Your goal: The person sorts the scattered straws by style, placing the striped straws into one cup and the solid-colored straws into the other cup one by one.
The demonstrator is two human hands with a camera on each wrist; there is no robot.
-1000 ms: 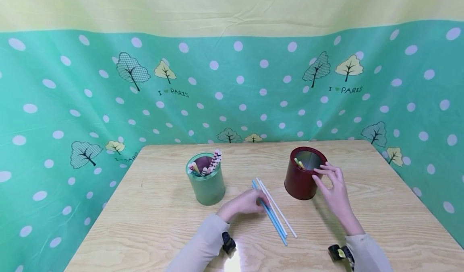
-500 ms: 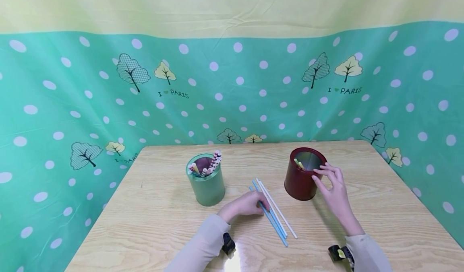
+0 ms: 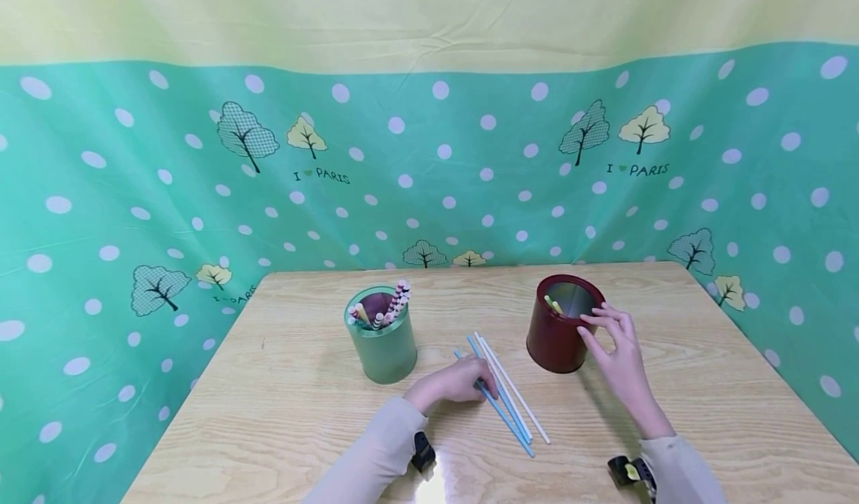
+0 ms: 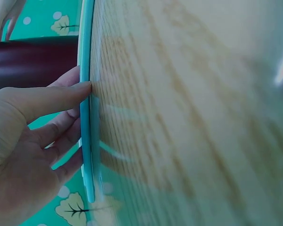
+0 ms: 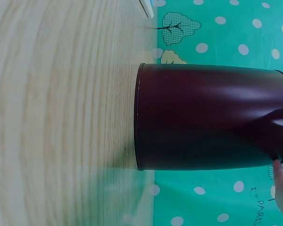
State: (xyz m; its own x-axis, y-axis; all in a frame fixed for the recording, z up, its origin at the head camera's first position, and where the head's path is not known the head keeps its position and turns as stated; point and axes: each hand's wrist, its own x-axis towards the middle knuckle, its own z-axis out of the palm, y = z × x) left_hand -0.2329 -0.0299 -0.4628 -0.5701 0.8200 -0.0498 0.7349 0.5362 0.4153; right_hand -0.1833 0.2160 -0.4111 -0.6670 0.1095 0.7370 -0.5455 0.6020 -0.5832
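Observation:
My left hand [image 3: 463, 379] pinches a blue paper straw [image 3: 508, 423] low over the table. In the left wrist view the thumb lies on the near side of this straw [image 4: 87, 146], with the fingers behind it. Beside it lie another blue straw [image 3: 515, 412] and two white straws [image 3: 530, 408], side by side and slanting toward me. My right hand [image 3: 622, 355] holds the rim of an upright dark red can [image 3: 553, 344], thumb low on the outer wall and fingertips at the lip. Two yellow-green straws [image 3: 553, 303] lean inside that can.
A green can [image 3: 385, 351] with several striped straws [image 3: 396, 304] stands left of the loose straws. The wooden table [image 3: 288, 414] ends at the back against a green polka-dot cloth [image 3: 376, 213]. Each wrist carries a small black camera [image 3: 423, 452].
The pinched blue straw has slid left at its far end, away from the other straws, as my left hand shifted slightly toward me. The right hand and red can keep their place.

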